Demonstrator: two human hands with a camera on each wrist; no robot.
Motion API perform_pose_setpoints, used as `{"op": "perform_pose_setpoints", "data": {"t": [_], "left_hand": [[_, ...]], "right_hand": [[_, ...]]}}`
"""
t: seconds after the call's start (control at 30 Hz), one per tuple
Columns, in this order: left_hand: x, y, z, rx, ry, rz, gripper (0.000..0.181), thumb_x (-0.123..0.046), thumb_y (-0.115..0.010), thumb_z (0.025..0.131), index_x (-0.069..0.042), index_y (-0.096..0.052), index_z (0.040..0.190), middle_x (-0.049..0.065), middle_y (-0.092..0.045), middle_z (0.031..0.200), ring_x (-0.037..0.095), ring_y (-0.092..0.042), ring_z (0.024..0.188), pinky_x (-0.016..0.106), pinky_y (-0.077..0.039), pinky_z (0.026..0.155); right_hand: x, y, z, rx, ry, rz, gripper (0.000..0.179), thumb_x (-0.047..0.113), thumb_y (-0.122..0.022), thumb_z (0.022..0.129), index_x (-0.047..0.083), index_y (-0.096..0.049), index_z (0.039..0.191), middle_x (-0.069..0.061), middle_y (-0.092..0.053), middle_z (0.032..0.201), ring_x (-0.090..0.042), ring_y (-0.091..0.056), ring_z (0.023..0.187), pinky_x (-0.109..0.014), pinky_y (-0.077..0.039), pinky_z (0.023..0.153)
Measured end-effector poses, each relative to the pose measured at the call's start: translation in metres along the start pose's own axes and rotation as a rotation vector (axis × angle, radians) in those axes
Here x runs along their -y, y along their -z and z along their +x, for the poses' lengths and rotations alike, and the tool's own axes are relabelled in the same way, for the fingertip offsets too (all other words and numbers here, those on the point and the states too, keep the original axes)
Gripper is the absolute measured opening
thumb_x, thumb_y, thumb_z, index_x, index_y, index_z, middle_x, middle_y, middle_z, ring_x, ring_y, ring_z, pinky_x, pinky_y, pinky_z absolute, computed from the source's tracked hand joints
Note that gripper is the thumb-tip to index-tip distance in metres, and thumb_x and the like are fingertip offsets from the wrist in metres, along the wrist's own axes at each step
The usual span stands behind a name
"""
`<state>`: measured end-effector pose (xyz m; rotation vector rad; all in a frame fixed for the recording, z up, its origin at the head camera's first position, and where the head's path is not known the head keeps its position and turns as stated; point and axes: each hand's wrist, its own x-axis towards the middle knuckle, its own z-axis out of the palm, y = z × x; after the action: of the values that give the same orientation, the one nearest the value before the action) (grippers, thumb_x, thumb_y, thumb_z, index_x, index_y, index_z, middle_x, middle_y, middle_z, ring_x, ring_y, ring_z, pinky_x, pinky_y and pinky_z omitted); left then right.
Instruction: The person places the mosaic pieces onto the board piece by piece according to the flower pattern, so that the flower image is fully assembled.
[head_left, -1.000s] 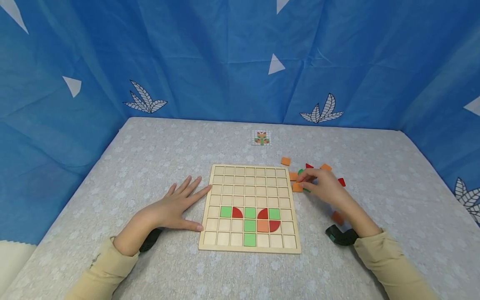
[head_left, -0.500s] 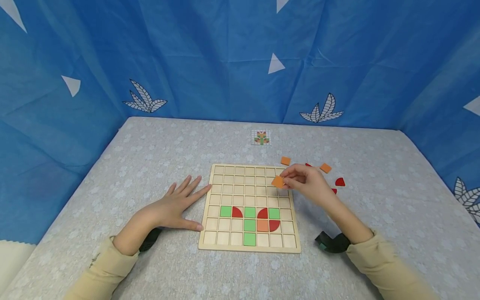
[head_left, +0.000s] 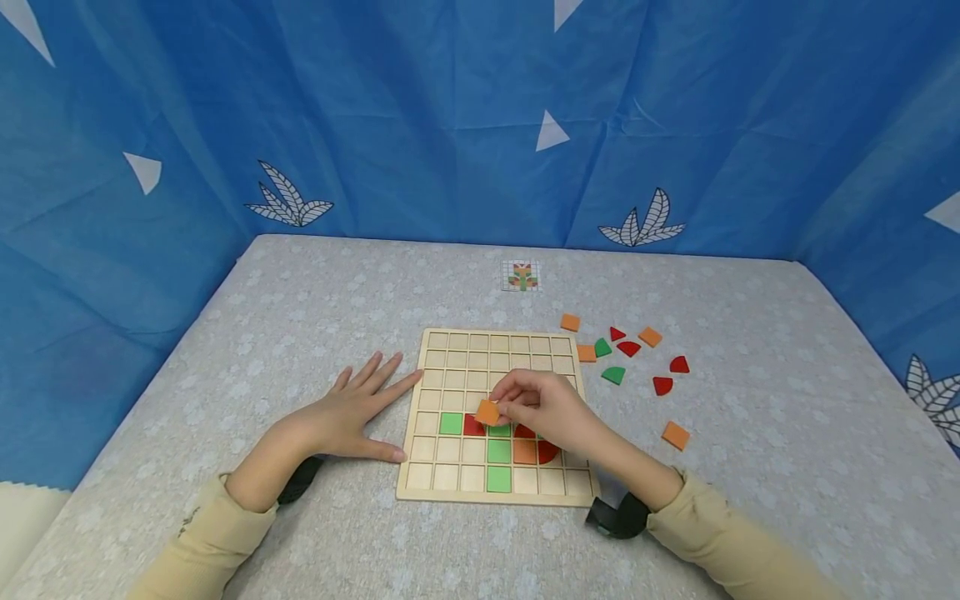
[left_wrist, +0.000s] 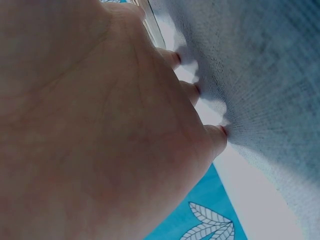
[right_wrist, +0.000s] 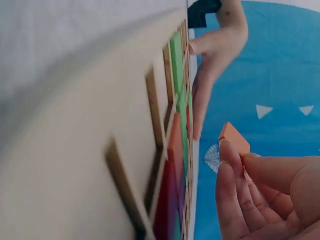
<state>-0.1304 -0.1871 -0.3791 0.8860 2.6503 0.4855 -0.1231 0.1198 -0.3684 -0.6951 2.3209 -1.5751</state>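
Right now, your right hand pinches a small, flat orange square tile between thumb and fingers. The tile hangs tilted just over the pale wooden grid board, not touching it. Seen from the head, it covers part of a flat red quarter-round tile and sits near a bright green square tile. Your left hand is spread out and holds nothing, with its thumb and pointing finger at the board's left edge.

Your orange tile should be very light and stiff — it probably won't bend or squash. It may be wood or plastic; you can't tell which here. Its flat faces look smooth, so they might slip a little. A soft pinch near one side should do, with the far side left free. Squeeze too hard and it could twist or pop out. It doesn't look easy to break.

A loose orange square tile lies flat on the table — catch that kind by its thin edges with your fingertips.
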Motion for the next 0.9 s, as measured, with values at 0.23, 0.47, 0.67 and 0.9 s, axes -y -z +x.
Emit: {"op": "perform_pose_setpoints", "data": {"t": [0.23, 0.47, 0.67, 0.9], "left_hand": [[-0.001, 0.001, 0.000, 0.004, 0.007, 0.005, 0.103, -0.070, -0.060, 0.072, -0.020, -0.019, 0.152, 0.017, -0.003, 0.154, 0.039, 0.004, 0.138, 0.064, 0.000, 0.102], [0.000, 0.001, 0.000, 0.005, 0.006, -0.004, 0.102, -0.070, -0.061, 0.073, -0.019, -0.019, 0.151, 0.017, -0.004, 0.154, 0.039, 0.004, 0.138, 0.064, 0.000, 0.102], [0.000, 0.001, 0.001, 0.005, 0.007, 0.001, 0.102, -0.069, -0.061, 0.073, -0.019, -0.019, 0.151, 0.017, -0.004, 0.154, 0.039, 0.004, 0.138, 0.064, -0.001, 0.102], [0.000, 0.000, 0.001, 0.004, 0.015, 0.002, 0.103, -0.070, -0.061, 0.072, -0.020, -0.019, 0.151, 0.016, -0.004, 0.154, 0.039, 0.004, 0.138, 0.064, 0.000, 0.102]], "right_hand": [[-0.002, -0.014, -0.003, 0.038, 0.017, -0.058, 0.009, 0.000, -0.064, 0.088, 0.008, -0.067, 0.092, -0.001, -0.063, 0.077, -0.015, -0.065, 0.066, -0.029, -0.052, 0.063], [-0.001, -0.021, -0.004, 0.044, 0.079, -0.173, 0.010, 0.004, -0.067, 0.087, 0.013, -0.068, 0.089, 0.005, -0.063, 0.076, -0.010, -0.058, 0.062, -0.026, -0.049, 0.058], [-0.005, -0.024, -0.005, 0.058, 0.107, -0.209, 0.010, 0.006, -0.068, 0.086, 0.015, -0.068, 0.088, 0.009, -0.063, 0.077, -0.006, -0.056, 0.065, -0.025, -0.047, 0.058], [-0.005, -0.025, -0.006, 0.079, 0.105, -0.245, 0.010, 0.006, -0.068, 0.086, 0.016, -0.068, 0.087, 0.012, -0.063, 0.076, -0.005, -0.055, 0.067, -0.024, -0.047, 0.060]]}}
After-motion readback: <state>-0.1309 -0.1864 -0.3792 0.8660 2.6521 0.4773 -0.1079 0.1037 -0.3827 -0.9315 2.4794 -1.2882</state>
